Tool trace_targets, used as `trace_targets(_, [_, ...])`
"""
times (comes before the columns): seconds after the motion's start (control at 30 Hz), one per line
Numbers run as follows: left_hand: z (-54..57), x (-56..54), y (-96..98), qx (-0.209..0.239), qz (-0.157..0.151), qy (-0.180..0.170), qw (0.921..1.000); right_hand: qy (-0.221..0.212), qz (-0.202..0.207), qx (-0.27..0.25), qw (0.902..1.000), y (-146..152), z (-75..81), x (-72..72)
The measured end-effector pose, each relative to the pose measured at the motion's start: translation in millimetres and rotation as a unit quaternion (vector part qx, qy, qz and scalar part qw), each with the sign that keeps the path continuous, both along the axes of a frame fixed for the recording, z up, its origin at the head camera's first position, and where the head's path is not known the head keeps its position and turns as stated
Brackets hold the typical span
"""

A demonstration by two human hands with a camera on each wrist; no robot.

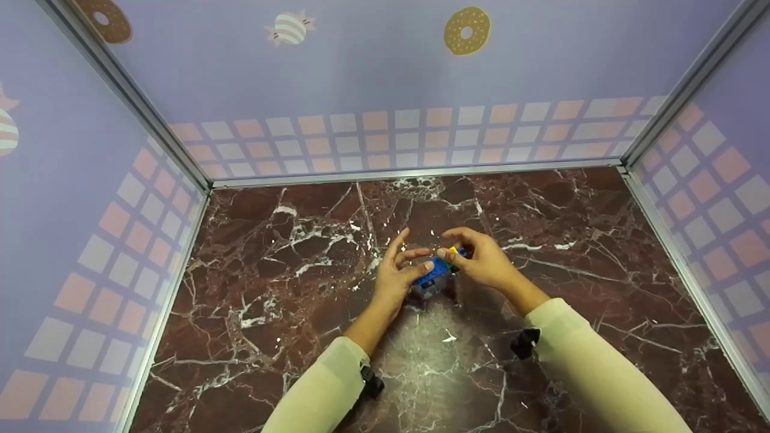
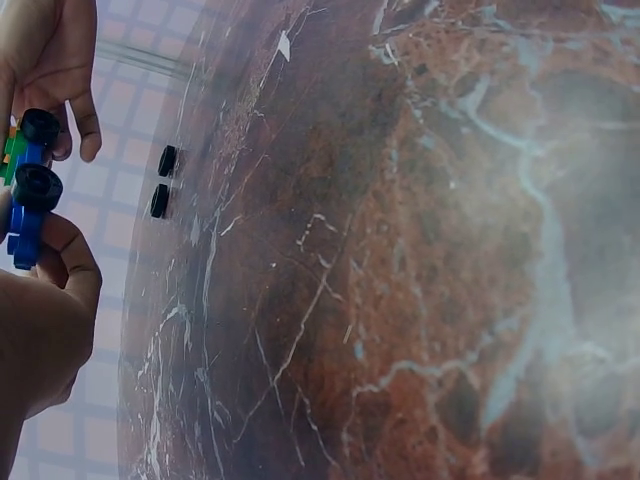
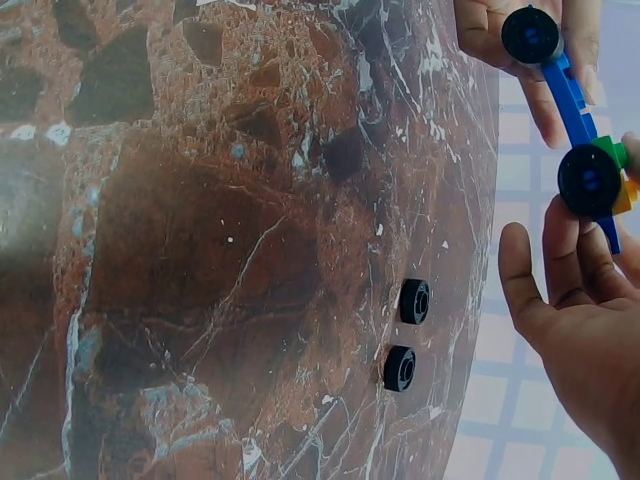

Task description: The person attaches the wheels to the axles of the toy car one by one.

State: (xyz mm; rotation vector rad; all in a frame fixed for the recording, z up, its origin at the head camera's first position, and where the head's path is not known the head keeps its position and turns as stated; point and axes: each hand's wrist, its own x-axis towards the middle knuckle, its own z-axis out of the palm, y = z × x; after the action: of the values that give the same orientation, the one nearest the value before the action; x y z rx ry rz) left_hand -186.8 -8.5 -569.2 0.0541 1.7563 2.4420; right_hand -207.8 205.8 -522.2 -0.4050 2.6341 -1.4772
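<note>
A person's two hands hold a small blue toy vehicle (image 1: 434, 272) just above a dark red, white-veined counter (image 1: 271, 337), slightly right of its middle. The left hand (image 1: 397, 281) grips the toy's left, nearer end, thumb on top and some fingers extended. The right hand (image 1: 486, 260) pinches the right, farther end, where a green brick (image 3: 609, 151) and a yellow brick (image 1: 453, 249) sit. Black wheels show on the toy's side in both wrist views. Two loose black wheels (image 3: 414, 301) stand on edge on the counter, close together but apart. Pale sleeves (image 1: 601, 367) cover the forearms, with a black device (image 1: 525, 343) at each wrist. Lilac walls (image 1: 373, 72) patterned with pink and white squares enclose the left, right and far sides.
</note>
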Motion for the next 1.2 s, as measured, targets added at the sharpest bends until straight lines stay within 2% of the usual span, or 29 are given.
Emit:
trace_targets(0.57, [1.4,-2.9,-3.0,-0.024,0.048,0.001,0.9986,-0.001,0.039,0.024,0.9989,1.9,-0.3,3.1])
trace_targets(1.2, [6.5,-6.8,-3.5,-0.028,0.061,0.002,0.9977,-0.018,0.097,0.025,0.9948,-2.0,-0.1,7.5])
